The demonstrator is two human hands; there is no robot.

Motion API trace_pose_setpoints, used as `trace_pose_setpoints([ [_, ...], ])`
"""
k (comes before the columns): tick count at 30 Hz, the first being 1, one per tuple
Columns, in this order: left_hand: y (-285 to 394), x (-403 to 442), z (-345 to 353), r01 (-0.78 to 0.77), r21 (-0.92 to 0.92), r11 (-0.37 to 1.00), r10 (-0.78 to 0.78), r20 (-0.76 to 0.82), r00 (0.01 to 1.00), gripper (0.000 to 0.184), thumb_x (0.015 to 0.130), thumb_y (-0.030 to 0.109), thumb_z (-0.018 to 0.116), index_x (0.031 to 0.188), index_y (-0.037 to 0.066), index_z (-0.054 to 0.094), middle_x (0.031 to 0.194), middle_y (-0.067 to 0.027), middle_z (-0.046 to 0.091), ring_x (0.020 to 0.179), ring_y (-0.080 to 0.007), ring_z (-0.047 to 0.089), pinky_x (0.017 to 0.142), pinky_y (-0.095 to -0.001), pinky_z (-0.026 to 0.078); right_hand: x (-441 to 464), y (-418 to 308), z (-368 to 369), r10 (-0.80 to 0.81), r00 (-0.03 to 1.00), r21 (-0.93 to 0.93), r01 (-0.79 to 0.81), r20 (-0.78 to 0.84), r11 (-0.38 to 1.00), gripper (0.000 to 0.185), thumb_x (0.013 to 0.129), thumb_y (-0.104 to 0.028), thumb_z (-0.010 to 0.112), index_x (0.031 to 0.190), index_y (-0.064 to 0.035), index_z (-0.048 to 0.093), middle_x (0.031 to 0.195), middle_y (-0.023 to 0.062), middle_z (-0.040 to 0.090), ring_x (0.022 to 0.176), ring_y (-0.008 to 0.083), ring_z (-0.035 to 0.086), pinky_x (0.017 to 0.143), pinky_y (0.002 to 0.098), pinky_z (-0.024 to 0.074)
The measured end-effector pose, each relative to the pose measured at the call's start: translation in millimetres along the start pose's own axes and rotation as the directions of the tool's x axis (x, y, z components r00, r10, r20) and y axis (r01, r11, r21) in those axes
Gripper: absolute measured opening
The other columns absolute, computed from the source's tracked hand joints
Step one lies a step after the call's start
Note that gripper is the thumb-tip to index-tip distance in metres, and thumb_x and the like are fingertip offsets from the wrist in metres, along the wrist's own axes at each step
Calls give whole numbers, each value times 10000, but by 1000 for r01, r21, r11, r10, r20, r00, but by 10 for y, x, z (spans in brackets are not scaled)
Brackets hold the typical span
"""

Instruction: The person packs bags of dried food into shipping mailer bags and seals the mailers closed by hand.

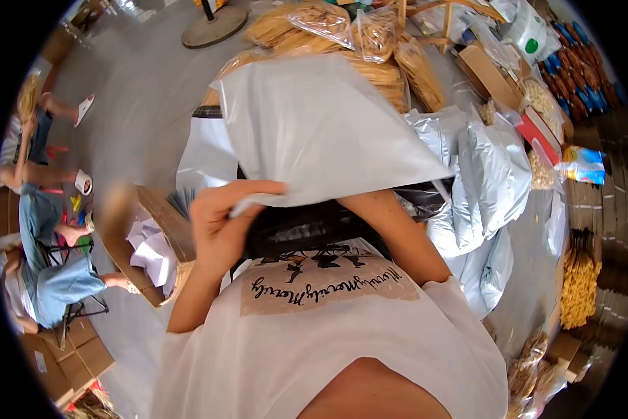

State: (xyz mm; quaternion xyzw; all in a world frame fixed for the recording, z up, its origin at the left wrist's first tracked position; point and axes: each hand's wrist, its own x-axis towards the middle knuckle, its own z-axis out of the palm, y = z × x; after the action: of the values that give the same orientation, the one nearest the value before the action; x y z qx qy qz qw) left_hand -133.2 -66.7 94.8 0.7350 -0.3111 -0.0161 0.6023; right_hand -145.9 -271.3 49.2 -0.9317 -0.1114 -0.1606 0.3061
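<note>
A large whitish plastic bag (314, 126) spreads out in front of my chest, its lower edge toward me. My left hand (223, 213) pinches that edge near its left end, fingers bent round the plastic. On the other side my right hand (363, 204) reaches in under the bag; only the wrist and forearm show, and the plastic hides the fingers. Below the bag's edge lies something black and shiny (307, 227), close to my shirt. A white sheet or bag (208, 157) sticks out at the left, partly covered.
Filled silvery bags (492, 174) lie at the right. Bundles of tan sticks in clear plastic (303, 28) are piled ahead. An open cardboard box (181, 230) with white material stands at my left. Seated people (41, 216) are at the far left, and a round base (214, 28) stands further ahead.
</note>
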Motion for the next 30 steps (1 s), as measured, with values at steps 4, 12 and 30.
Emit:
trace_pose_setpoints([
  [4,-169,-179,-146,103,-13,995,-101,-337,936,180,827,92,497,876,-33,617,837,-76,629,770,-110,551,737,-204,387,-257,68,-39,-80,996,-117,74,-44,990,330,681,-6,516,1006,-7,573,957,152,567,906,317,533,818,399,404],
  [12,-190,-290,-156,113,-27,993,-114,-404,908,221,865,166,501,838,-33,593,794,-53,588,728,-97,514,684,-189,361,-699,214,-110,-11,961,-453,-120,-277,883,393,597,66,496,983,24,562,937,194,549,902,378,517,831,434,391],
  [30,-278,-449,-303,170,31,985,-140,-430,892,179,854,87,471,880,-46,588,839,-65,606,766,-106,534,718,-208,390,-759,111,-889,-37,989,535,110,-145,838,201,716,-178,586,646,11,579,630,117,591,593,234,578,568,297,469],
])
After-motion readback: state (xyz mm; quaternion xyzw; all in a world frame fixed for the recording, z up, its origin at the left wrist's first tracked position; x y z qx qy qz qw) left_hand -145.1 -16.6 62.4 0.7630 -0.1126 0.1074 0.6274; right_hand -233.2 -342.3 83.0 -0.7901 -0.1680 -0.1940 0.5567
